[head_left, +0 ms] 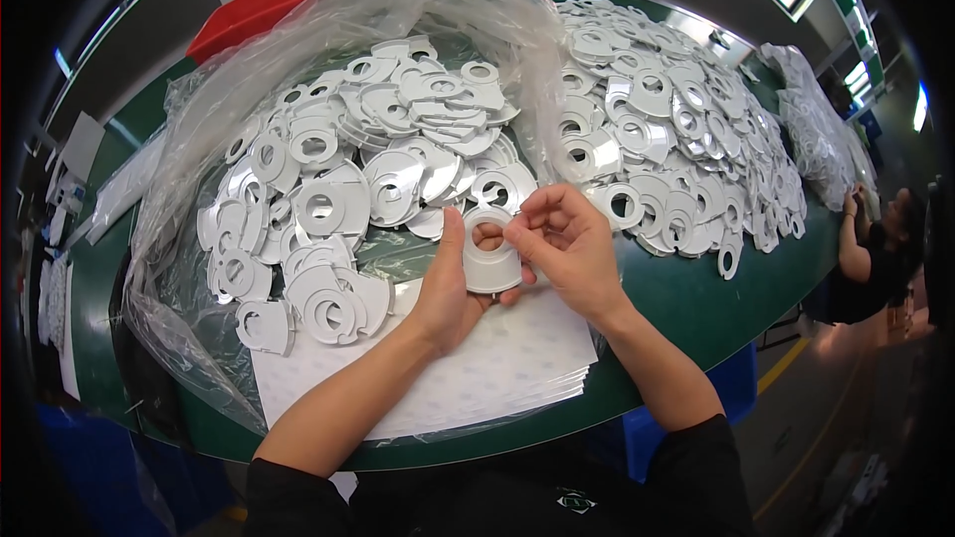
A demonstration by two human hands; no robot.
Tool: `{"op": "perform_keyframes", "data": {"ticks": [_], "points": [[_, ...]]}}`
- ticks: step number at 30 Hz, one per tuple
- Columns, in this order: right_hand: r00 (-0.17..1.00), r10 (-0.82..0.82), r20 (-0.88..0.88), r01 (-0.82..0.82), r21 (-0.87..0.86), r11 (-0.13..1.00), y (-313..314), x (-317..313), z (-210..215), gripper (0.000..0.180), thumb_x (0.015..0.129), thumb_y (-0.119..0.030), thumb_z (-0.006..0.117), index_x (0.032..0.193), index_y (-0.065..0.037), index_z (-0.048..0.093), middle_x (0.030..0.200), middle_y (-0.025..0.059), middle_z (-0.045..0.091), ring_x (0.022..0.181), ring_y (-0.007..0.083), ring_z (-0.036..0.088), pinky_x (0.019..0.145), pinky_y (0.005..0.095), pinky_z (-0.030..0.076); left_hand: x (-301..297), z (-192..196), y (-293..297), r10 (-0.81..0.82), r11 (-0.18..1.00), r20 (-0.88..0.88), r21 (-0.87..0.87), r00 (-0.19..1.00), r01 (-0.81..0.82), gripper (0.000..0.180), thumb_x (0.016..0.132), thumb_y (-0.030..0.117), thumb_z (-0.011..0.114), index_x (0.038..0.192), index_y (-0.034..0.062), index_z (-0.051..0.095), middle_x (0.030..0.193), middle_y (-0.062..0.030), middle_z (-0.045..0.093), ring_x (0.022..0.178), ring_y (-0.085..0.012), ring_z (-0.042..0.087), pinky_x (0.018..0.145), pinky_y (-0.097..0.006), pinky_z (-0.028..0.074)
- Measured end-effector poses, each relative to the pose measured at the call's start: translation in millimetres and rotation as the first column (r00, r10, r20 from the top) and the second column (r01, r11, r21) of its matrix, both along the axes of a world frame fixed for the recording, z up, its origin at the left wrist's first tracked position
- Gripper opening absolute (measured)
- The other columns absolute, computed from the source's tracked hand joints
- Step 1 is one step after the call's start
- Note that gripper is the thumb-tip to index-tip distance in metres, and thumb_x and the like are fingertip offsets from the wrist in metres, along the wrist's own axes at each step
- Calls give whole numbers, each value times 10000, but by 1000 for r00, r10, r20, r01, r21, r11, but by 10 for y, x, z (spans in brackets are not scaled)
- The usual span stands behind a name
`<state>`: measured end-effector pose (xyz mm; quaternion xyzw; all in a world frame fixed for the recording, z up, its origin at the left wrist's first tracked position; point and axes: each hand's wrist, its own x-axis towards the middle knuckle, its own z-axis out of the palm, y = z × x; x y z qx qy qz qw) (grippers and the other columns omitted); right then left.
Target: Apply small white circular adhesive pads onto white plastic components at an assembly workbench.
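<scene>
Centrally, a white plastic ring (490, 257) is pinched flat between both hands: left hand (445, 290) fingers are clamped on its left edge, right hand (565, 244) fingers on its upper right rim.

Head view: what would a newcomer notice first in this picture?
First, the two hands at the centre: the left hand and the right hand together hold one white plastic ring part above a stack of white sheets. Behind them, many of the same white parts lie in an open clear plastic bag on the left, and a second loose heap covers the green table on the right.
</scene>
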<state>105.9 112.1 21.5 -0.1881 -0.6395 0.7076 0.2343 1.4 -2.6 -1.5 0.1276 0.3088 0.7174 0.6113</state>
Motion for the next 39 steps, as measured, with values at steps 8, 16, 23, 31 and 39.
{"op": "perform_keyframes", "data": {"ticks": [8, 16, 23, 31, 39], "points": [[1000, 3, -13, -3, 8, 1000, -10, -9, 8, 224, 846, -37, 640, 1015, 8, 501, 828, 70, 600, 542, 60, 542, 486, 183, 443, 2, 11, -11, 23, 999, -101, -40, 995, -27, 253, 956, 280, 402, 1045, 59, 489, 909, -85, 593, 791, -153, 593, 582, -266, 433], [1000, -6, -14, 6, 15, 1000, -20, -15, -2, 214, 846, -29, 638, 1006, 11, 503, 826, 69, 600, 543, 60, 545, 475, 181, 439, 13, -2, 1, 55, 996, -104, -64, 993, -61, 193, 922, 171, 402, 1049, 47, 478, 881, -92, 583, 767, -153, 581, 572, -273, 435], [1000, -12, -8, 12, 24, 1000, -35, -22, -8, 199, 846, -26, 635, 994, 18, 509, 820, 70, 601, 541, 63, 550, 473, 185, 447, 19, 6, -2, 67, 994, -104, -76, 992, -75, 215, 920, 166, 415, 1092, 50, 472, 932, -90, 564, 757, -152, 577, 555, -271, 431], [998, -55, -33, 61, 225, 972, -17, 0, -7, 212, 827, -17, 622, 1011, 15, 520, 819, 68, 606, 602, 93, 582, 562, 233, 479, 32, 39, -18, 58, 998, -118, -25, 991, -61, 269, 929, 182, 433, 1174, 73, 413, 944, -84, 562, 746, -150, 576, 527, -259, 418], [958, -100, -270, 288, 879, 380, 58, 8, 59, 284, 713, 52, 593, 986, -25, 595, 922, 112, 634, 776, 228, 577, 637, 318, 480, 44, 0, -46, 99, 995, -170, 21, 980, -97, 312, 912, 117, 370, 1219, 65, 344, 965, -128, 553, 752, -166, 575, 531, -263, 425]]}}
